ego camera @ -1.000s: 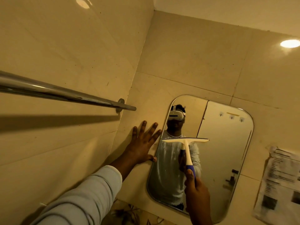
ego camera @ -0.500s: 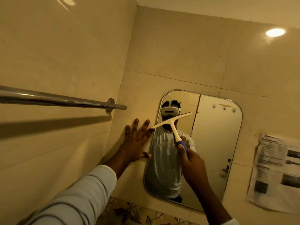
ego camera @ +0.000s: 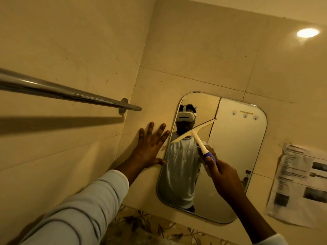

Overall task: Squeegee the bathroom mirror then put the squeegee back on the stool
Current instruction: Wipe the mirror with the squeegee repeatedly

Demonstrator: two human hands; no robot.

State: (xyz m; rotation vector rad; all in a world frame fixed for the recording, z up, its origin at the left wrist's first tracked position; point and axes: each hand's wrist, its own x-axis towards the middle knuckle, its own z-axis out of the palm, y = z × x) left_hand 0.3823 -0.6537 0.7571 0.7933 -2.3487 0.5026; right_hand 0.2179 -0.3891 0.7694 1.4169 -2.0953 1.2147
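Observation:
A rounded rectangular mirror [ego camera: 235, 156] hangs on the beige tiled wall, streaked with white smears in its lower left. My right hand [ego camera: 223, 177] grips the blue end of a cream squeegee [ego camera: 193, 133]. Its blade lies tilted across the upper left of the glass, left end low near the mirror's edge, right end high. My left hand [ego camera: 150, 147] presses flat on the wall tile just left of the mirror, fingers spread and thumb at the mirror's rim. The stool is out of sight.
A chrome towel bar [ego camera: 70, 93] juts from the left wall at about head height, ending near my left hand. A printed paper sheet [ego camera: 300, 184] is stuck to the wall right of the mirror. Floral tiles [ego camera: 150, 227] run below it.
The squeegee blade has gone from level at mid-mirror to tilted and higher, toward the upper left of the glass. My left hand has stayed on the wall.

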